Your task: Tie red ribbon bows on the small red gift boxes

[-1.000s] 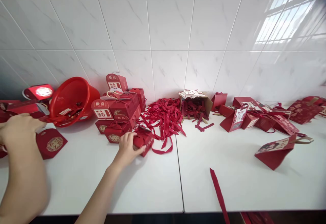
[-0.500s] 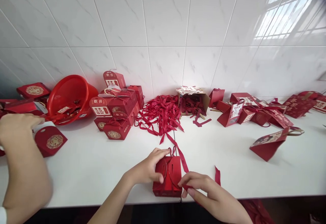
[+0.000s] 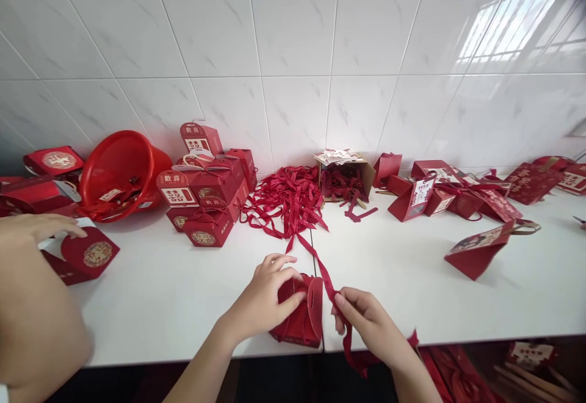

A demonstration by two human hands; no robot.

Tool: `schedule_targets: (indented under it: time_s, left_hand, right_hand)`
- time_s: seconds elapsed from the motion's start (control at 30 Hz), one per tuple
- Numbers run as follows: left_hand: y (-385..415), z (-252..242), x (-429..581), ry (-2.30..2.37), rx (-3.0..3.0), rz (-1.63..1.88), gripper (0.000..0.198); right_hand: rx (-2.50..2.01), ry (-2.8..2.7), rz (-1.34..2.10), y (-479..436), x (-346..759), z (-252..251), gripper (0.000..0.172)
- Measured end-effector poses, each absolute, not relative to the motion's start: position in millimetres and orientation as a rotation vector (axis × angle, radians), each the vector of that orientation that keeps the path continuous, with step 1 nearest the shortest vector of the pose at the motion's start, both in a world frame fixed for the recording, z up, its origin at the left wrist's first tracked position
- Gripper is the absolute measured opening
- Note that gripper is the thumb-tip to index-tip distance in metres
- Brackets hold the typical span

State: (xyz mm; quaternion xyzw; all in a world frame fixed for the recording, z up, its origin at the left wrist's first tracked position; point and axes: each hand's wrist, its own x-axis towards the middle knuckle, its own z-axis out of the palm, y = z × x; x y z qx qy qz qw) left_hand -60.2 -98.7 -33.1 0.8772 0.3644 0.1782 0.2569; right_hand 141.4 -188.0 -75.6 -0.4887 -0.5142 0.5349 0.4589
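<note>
A small dark-red gift box [image 3: 311, 323] sits near the table's front edge, its flaps folded up and a thin cord across its front. My left hand [image 3: 268, 296] grips the top of this box from the left, thumb and fingers bent over the flaps and hiding part of them. To the right of the box, my right hand [image 3: 366, 317] pinches a flat red ribbon [image 3: 320, 264]. That ribbon runs back to a heap of red ribbons [image 3: 293, 198]; its loose part hangs below my right hand, past the table edge.
Stacked red gift boxes [image 3: 206, 192] and a tilted red basin [image 3: 123, 174] stand at the back left. On the far left, a co-worker's hand [image 3: 55, 229] touches another box [image 3: 86, 253]. An open carton [image 3: 364, 180] and triangular boxes [image 3: 480, 250] are to the right.
My left hand has moved onto the top of the box, whose flaps now stand up. My right hand has moved away from the box's corner, with the ribbon pinched in it.
</note>
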Motion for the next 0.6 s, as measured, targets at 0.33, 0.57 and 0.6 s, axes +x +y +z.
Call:
schedule_targets:
  time_s: [0.33,0.57,0.6]
  left_hand:
    - [-129,-5,-89,0.733,2.269,0.356,0.003]
    - [-139,-6,-91,0.950,2.285,0.363,0.013]
    - [-136,-12,-85,1.043,2.292,0.414,0.017]
  right_hand:
    - [-1.187,-1.265,1.310,-176,132,-74,0.039]
    - [-1.237,-1.354,1.341,-172,131,-71,0.038]
    - [-1.251,-1.375,1.338,-171,130,-71,0.037]
